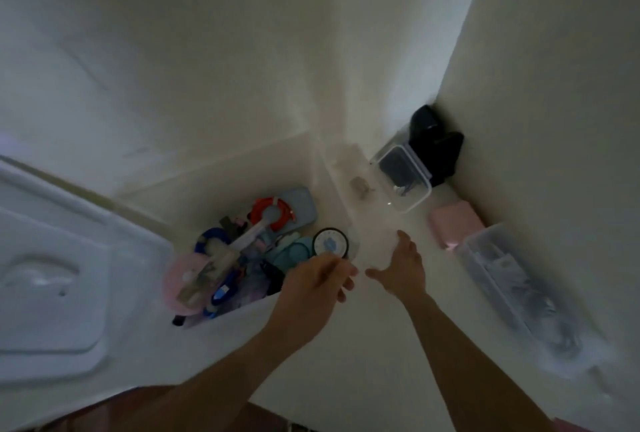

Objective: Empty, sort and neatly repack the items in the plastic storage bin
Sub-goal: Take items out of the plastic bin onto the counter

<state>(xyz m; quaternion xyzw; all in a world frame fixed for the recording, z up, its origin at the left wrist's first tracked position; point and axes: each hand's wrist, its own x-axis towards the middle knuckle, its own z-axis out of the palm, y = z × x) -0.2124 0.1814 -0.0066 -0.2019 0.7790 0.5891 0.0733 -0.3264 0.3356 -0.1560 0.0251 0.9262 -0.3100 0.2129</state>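
The translucent white storage bin point(322, 168) stands open on the white floor point(363, 345), crammed with small colourful items, an orange cable coil point(273, 211) on top. The left hand point(317, 281), fingers curled, grip unclear through blur, hovers beside a round black-rimmed disc point(330, 240). The right hand point(403, 269) spreads wide just beside the bin.

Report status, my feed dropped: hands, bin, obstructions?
Left hand at clear plastic storage bin rim, grip unclear. Right hand open beside it. Bin still full. Nothing blocking.
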